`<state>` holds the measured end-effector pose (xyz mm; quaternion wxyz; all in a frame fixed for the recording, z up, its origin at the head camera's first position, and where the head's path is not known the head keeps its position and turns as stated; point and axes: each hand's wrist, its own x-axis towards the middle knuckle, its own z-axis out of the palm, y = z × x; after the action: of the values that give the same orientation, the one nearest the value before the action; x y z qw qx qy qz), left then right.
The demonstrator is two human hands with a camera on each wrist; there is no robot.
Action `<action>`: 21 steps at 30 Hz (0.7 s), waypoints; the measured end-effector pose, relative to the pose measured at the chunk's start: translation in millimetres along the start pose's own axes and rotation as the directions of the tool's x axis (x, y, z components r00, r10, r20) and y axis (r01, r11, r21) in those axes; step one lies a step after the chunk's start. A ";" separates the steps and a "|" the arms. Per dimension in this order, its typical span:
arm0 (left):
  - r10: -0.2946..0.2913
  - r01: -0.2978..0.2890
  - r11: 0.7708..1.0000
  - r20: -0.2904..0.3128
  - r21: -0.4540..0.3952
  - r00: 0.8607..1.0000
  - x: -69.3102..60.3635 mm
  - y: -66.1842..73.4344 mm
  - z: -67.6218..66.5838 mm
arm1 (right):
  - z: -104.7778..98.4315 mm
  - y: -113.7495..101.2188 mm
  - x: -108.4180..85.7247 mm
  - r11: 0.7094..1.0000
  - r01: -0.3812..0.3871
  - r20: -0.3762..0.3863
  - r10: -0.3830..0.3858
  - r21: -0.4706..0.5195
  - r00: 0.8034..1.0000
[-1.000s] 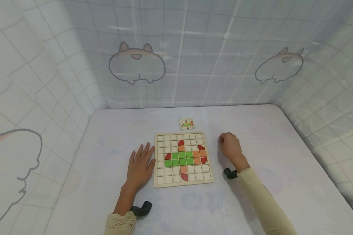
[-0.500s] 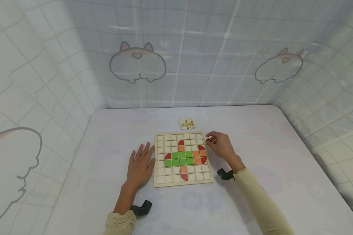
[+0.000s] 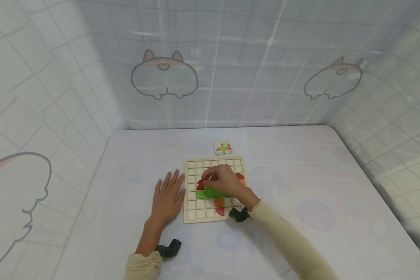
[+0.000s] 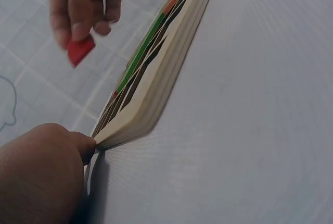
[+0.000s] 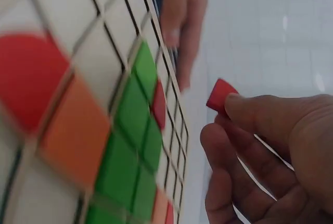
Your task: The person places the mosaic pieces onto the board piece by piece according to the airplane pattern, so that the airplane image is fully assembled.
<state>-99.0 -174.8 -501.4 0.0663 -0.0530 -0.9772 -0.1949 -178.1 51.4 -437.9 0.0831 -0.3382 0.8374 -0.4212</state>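
Observation:
A wooden grid board (image 3: pixel 200 214) lies on the table, with green squares (image 3: pixel 204 194), orange squares (image 3: pixel 218 202) and red quarter-round pieces (image 3: pixel 219 211) set in its cells. My right hand (image 3: pixel 227 182) is above the board, pinching a red quarter-round piece (image 5: pixel 220 95) between thumb and fingers. In the right wrist view that piece is held off the board surface. My left hand (image 3: pixel 167 199) lies flat with fingers spread along the board's left side; its thumb (image 4: pixel 80 146) touches the board edge in the left wrist view. The right hand hides part of the pattern.
A small card (image 3: pixel 223 147) with a coloured grid picture lies just behind the board. The pale table (image 3: pixel 301 167) is bounded by white tiled-pattern walls (image 3: pixel 231 89). A dark device (image 3: pixel 239 214) is strapped to the right wrist, another (image 3: pixel 169 249) to the left.
My right hand has moved left from beside the board to above its middle, carrying the red quarter-round piece. The left hand has stayed in place.

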 end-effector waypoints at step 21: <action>0.035 -0.035 0.999 -0.030 -0.016 0.999 -0.8 1.1 -0.3 | 38.5 -6.2 8.3 0.885 0.147 0.184 -0.071 -0.443 0.980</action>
<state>-98.1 -174.0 -500.9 0.0839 -0.0678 -0.9733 -0.2028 -165.0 18.5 -456.3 0.0461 -0.4281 0.8825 -0.1890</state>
